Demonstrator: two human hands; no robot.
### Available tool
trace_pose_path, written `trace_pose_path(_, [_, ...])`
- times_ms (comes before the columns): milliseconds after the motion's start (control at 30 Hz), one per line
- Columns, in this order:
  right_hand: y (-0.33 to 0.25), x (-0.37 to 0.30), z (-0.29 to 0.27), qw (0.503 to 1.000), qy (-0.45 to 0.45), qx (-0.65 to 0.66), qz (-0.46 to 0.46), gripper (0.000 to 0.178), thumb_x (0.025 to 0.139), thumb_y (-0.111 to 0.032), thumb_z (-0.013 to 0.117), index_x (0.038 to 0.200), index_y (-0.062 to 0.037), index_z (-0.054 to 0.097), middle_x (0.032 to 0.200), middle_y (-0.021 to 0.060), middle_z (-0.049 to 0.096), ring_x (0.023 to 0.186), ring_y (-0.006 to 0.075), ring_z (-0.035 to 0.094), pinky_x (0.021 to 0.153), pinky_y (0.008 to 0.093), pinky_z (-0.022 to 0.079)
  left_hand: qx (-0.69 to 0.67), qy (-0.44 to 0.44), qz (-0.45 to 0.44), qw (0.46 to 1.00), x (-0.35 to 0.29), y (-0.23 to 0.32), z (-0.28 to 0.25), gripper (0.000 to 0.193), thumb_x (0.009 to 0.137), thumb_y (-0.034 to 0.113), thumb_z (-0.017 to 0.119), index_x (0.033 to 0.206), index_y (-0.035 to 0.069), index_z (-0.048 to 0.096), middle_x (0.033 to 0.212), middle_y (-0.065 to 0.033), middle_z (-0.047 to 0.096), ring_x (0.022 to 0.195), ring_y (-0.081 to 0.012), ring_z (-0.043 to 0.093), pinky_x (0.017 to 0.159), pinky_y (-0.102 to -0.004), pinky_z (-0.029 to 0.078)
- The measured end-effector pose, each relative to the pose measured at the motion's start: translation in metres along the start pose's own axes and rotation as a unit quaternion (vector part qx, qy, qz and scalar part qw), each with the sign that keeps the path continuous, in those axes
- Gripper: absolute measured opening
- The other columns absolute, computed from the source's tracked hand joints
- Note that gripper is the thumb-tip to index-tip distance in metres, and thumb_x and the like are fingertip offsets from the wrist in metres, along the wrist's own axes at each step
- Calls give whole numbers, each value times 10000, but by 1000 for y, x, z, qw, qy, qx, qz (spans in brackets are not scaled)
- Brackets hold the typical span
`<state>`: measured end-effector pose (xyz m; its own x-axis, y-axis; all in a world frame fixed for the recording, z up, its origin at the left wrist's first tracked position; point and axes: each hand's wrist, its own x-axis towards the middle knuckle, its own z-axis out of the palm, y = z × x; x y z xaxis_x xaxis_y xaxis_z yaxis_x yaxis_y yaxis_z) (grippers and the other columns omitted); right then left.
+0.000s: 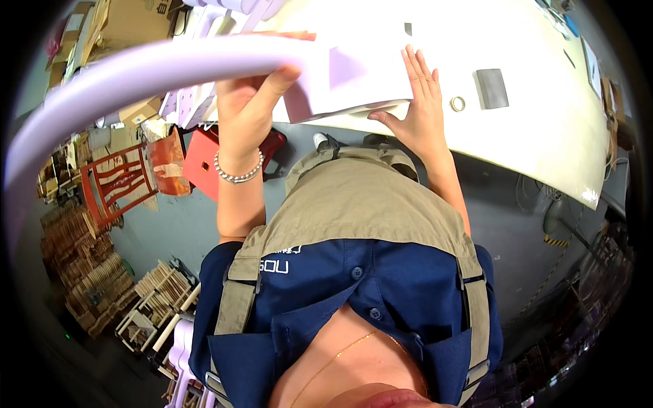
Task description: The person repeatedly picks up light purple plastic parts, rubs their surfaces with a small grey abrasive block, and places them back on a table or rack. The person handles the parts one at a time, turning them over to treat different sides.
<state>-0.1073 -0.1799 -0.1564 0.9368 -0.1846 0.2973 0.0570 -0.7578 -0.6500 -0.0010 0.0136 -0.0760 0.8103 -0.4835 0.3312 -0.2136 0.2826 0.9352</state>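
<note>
A pale purple painted furniture part (204, 56) spans the upper view. Its long curved bar sweeps left from a broad block-shaped end. My left hand (248, 109) wraps round the bar where it meets the block, thumb on the near side and fingertips showing over the far side. Against the block's right end lies my right hand (425, 102), fingers stretched out and thumb spread toward the lower edge. The block is held over the near edge of the white table (530, 143); its underside is mostly hidden.
Right of my right hand lie a tape roll (458, 104) and a dark grey rectangular block (492, 88). More purple parts (194, 102) stand at the upper left, near cardboard boxes (129, 27). A red chair (119, 180) and stacked wooden pieces (85, 262) occupy the left floor.
</note>
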Motion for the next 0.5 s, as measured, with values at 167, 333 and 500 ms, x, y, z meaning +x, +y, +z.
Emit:
trace_pose_path(167, [22,-5,-2,983,10,164,76,941,591,-342,758,1328,-28,265,1306,142,388,1236,300,329,1049,488,55,78,-94,-3,992,35,-4,30,161,798,37,589,938,-42,584,971,-149,621,890,-190,592,795,-281,444])
trace_pose_path(333, [34,-17,-6,943,26,279,182,769,622,-292,737,1247,-22,380,1033,112,587,1092,265,471,1057,469,43,76,-146,-13,986,55,-8,65,206,807,98,610,954,-30,543,970,-129,619,903,-170,575,816,-286,439])
trace_pose_path(500, [42,-26,-10,929,56,301,208,423,648,-242,717,982,-29,569,883,88,624,976,232,520,1058,438,80,117,-180,-19,976,65,-5,90,249,804,107,617,985,-26,508,959,-113,609,921,-170,567,814,-279,438])
